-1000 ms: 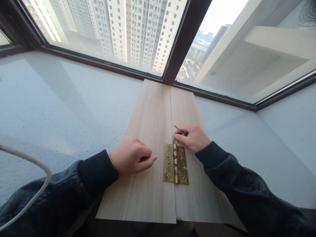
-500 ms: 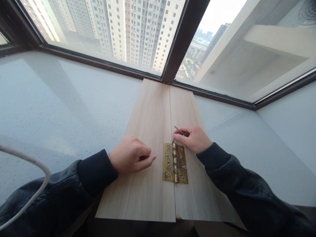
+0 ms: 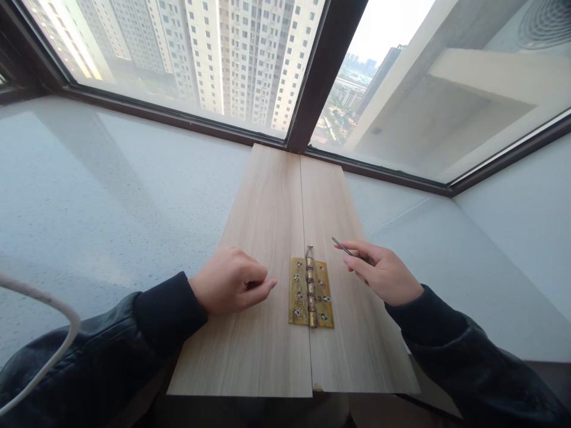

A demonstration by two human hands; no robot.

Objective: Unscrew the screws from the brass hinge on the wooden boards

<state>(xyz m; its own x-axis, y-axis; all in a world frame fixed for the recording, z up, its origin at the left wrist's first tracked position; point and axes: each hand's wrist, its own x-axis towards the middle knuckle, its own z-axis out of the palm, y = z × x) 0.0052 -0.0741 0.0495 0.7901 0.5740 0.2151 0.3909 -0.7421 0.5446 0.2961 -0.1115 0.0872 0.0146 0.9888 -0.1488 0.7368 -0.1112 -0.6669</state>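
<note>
A worn brass butt hinge (image 3: pixel 300 297) lies unfolded across the seam between two light wood boards, with cross-head screws in its leaves. A small wire-like metal piece (image 3: pixel 309 252) sticks out of the far end of its barrel. My right hand (image 3: pixel 382 272) is to the right of the hinge, apart from it, closed around what looks like a screwdriver (image 3: pixel 342 246); the thin metal shaft points left and the rest is mostly hidden in the palm. My left hand (image 3: pixel 232 280) rests curled on the left board (image 3: pixel 263 351), its thumb toward the hinge; what the fingers hold, if anything, is hidden.
The right board (image 3: pixel 357 345) lies against the left one, both reaching to the dark window frame (image 3: pixel 392 173). A speckled white sill (image 3: pixel 147 196) surrounds them. A white cable (image 3: pixel 57 351) curves past my left sleeve. Tall buildings show through the glass.
My right hand has drawn back to the right from the hinge's far end, still with the tool, so the wire-like piece is now uncovered. My left hand keeps its place; the view has shifted slightly.
</note>
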